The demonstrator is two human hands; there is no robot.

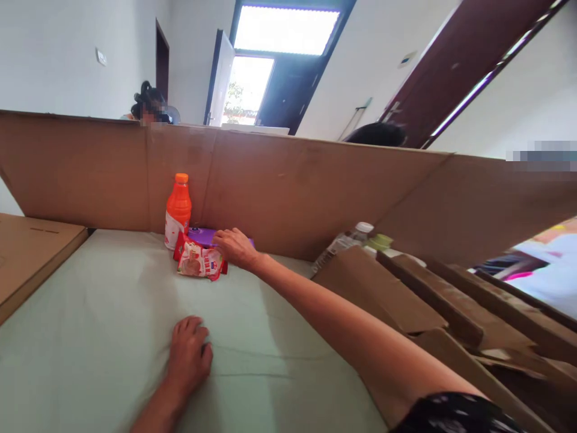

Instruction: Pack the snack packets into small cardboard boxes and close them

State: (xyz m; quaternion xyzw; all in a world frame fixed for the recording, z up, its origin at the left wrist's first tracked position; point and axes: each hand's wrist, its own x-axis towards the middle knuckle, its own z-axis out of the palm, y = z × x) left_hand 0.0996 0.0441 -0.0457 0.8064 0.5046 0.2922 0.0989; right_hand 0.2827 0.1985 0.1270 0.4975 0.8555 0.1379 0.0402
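Observation:
My right hand (238,248) reaches across the table to the back, its fingers bent down over a flat purple package (201,236). Whether it grips the package or only touches it, I cannot tell. Just left of those fingers lies a red and white snack bag (201,262), in front of the purple package. An orange bottle (178,211) with an orange cap and pale label stands upright behind the bag's left end. Nearer to me, my left hand (190,350) rests on the green tabletop, fingers loosely bent and thumb apart, holding nothing.
A cardboard wall (279,186) runs along the table's back. Cardboard pieces (392,288) crowd the right side, with a clear plastic bottle (342,243) leaning behind them. At the left lies a flat cardboard box (36,252). Beyond the wall, a person's head (151,103) shows.

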